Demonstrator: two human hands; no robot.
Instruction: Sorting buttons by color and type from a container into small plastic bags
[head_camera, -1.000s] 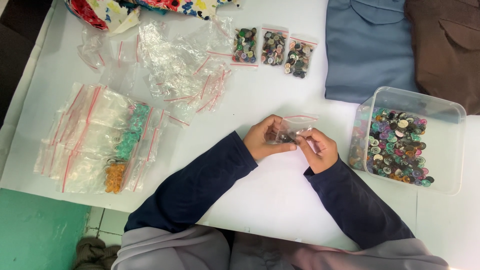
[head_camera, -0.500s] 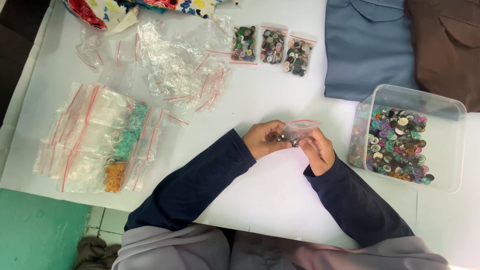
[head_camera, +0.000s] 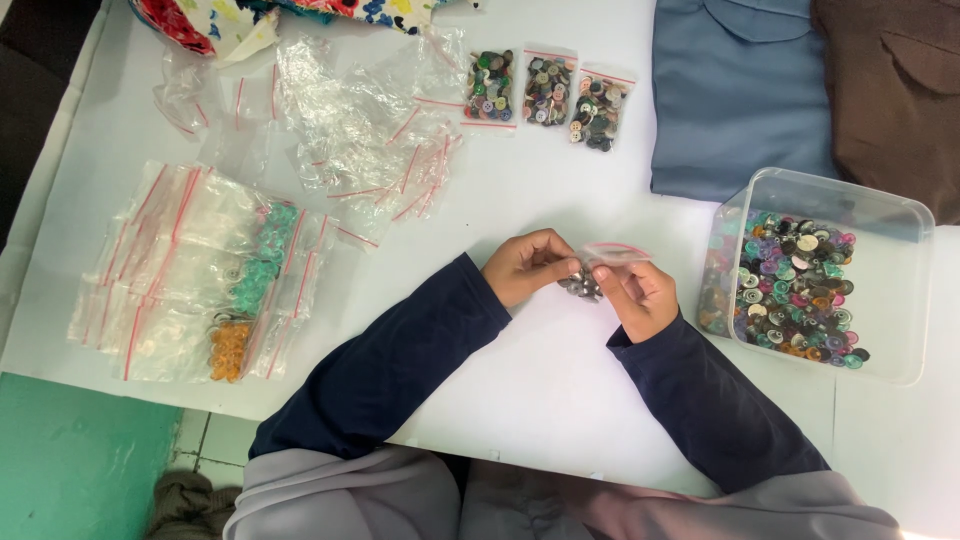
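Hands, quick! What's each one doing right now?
Left hand: closed, pinching the small bag of buttons.
Right hand: closed, pinching the same bag.

The light is bright and even, and it falls from above. The white flat table (head_camera: 540, 390) shines pale and almost washes out near the right edge. Shadows are small and soft. The heap of clear crinkly plastic bags (head_camera: 350, 130) shows little white glints. The picture is sharp, with no blur.
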